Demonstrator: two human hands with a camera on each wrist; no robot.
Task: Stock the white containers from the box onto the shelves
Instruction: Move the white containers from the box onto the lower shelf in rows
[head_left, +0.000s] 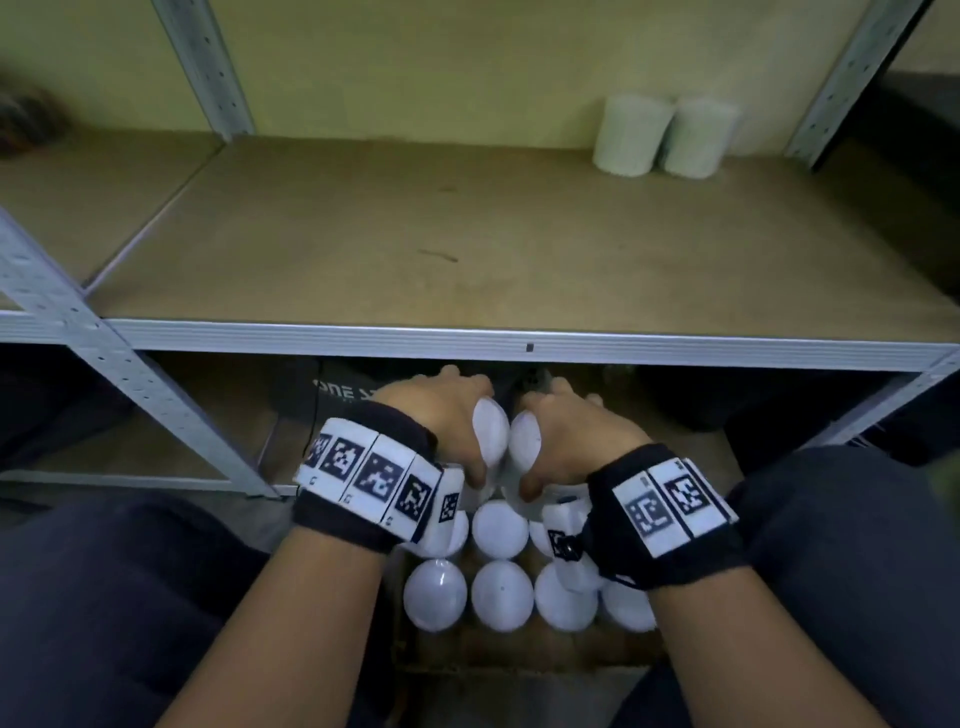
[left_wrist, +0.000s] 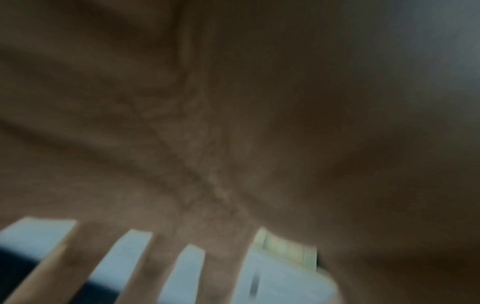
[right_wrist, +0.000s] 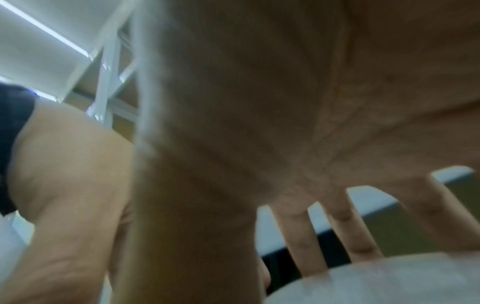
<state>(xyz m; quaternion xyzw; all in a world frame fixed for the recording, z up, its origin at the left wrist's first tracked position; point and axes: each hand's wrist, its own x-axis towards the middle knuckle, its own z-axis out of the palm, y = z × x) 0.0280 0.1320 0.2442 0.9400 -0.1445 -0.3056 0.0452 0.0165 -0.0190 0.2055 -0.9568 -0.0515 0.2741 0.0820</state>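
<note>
In the head view my left hand (head_left: 453, 415) grips the top of a white container (head_left: 491, 432). Beside it my right hand (head_left: 558, 434) grips a second white container (head_left: 523, 442); the two touch. Both are just above the open cardboard box (head_left: 519, 652) on the floor, where several more white containers (head_left: 501, 595) stand in rows. Two white containers (head_left: 631, 136) stand at the back right of the brown shelf board (head_left: 415, 234). The right wrist view shows my fingers (right_wrist: 298, 236) curled over a white container (right_wrist: 376, 281). The left wrist view is blurred, showing only my palm (left_wrist: 207, 154).
The shelf's grey metal front rail (head_left: 519, 343) runs just above and beyond my hands. A slanted metal upright (head_left: 130, 374) stands at the left. A dark box (head_left: 343, 395) sits under the shelf behind the hands. My knees (head_left: 104, 597) flank the cardboard box.
</note>
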